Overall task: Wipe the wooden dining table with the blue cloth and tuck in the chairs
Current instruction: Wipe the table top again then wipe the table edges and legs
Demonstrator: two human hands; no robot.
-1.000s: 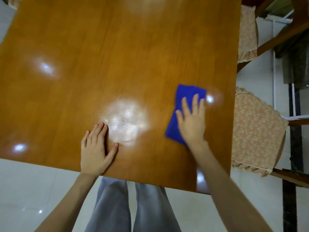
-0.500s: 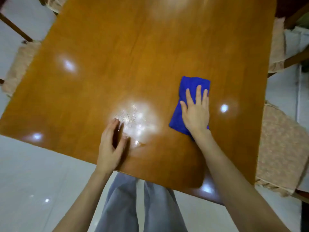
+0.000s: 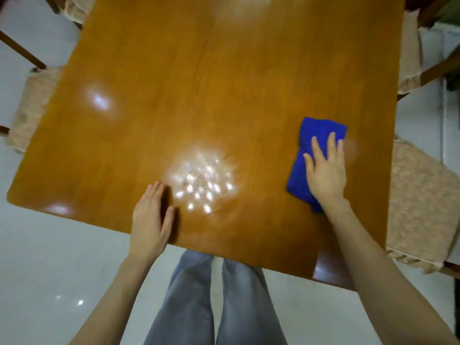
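- Your right hand [image 3: 326, 174] lies flat on the folded bright-blue cloth [image 3: 310, 155], fingers spread and pressed down on the fabric; the grip pinches nothing, it is an open palm pushing the cloth against the wood
- The blue cloth sits on the right part of the glossy orange-brown wooden table [image 3: 199, 83], near the right edge but fully on the surface, its far end sticking out past your fingertips
- Your left hand [image 3: 150, 220] rests palm-down at the near edge of the table, fingers close together and straight, thumb out to the side, holding nothing
- Between your hands a patch of bright ceiling-light glare [image 3: 202, 185] shows on the varnish, touching neither hand
- A beige patterned chair cushion [image 3: 420, 205] shows just beside the right edge of the table, and another beige padded chair seat [image 3: 32, 105] shows at the left edge, partly under the top
- Your legs in grey-blue trousers [image 3: 214, 302] stand at the near edge, on a pale glossy tiled floor [image 3: 49, 257]
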